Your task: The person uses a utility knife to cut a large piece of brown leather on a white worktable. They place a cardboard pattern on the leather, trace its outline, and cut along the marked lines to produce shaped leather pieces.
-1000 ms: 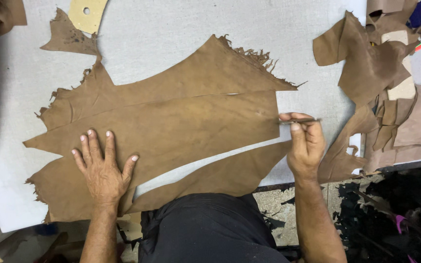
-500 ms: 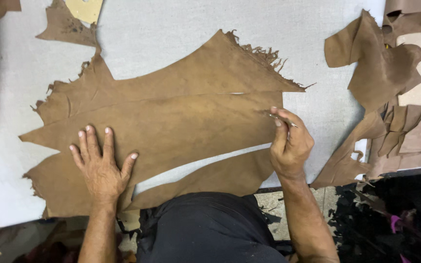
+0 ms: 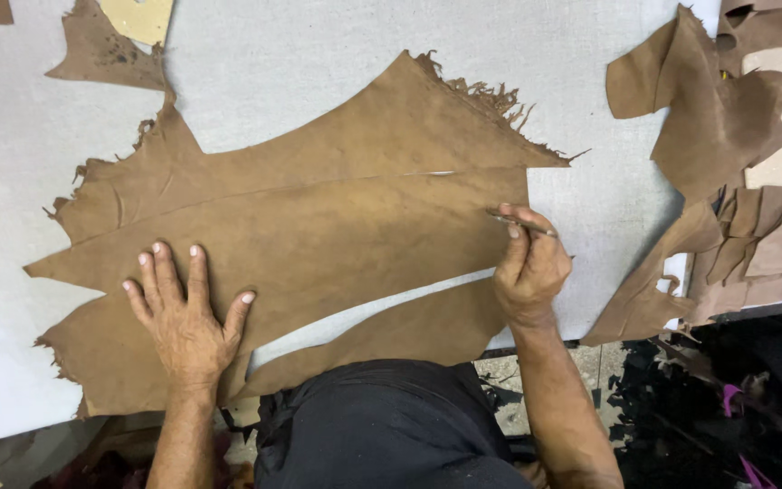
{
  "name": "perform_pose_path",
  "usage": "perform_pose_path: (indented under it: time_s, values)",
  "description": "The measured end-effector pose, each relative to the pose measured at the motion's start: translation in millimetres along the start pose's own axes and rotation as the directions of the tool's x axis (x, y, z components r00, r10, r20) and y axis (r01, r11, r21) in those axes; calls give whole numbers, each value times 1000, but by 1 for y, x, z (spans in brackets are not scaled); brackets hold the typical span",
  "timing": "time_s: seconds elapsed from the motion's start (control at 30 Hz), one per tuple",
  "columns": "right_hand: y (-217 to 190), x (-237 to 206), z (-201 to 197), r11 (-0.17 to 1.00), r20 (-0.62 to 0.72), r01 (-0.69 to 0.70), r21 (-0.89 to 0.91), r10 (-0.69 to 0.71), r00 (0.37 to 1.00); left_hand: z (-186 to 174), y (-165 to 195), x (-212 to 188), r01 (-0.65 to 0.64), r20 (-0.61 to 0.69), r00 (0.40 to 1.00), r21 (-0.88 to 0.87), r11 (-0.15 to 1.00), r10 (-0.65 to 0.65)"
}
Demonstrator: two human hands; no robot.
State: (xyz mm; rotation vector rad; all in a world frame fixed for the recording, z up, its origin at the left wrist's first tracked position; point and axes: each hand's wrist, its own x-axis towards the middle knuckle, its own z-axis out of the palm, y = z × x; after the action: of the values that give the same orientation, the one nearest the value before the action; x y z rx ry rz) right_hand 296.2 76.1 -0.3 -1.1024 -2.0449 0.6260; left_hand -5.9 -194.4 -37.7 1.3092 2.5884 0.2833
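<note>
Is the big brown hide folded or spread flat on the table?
Spread flat: the brown hide lies open on the white table, left hand pressing it.

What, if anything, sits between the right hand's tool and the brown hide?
Nothing visible. The right hand holds a thin tool with its tip at the hide near its right edge. The left hand lies flat on the hide, well clear to the left.

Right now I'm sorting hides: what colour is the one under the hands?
Plain tan brown hide, seen best in the head view.

Bright even overhead light, soft faint shadows, sharp centre, dim lower right corner, no glare
</note>
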Motion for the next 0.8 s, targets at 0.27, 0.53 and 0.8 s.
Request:
perform_pose_path:
  time_s: [0.27,0.53,0.8]
  values:
    - [11,-7,2,998,-21,26,64,-25,999,1,-3,1,22,9,1000,5,1000,-22]
    - [10,-8,-9,995,10,-85,59,84,996,0,-2,3,36,29,999,20,999,-36]
    - [5,-3,3,996,-20,-86,-28,85,996,0,-2,4,26,6,1000,7,1000,-26]
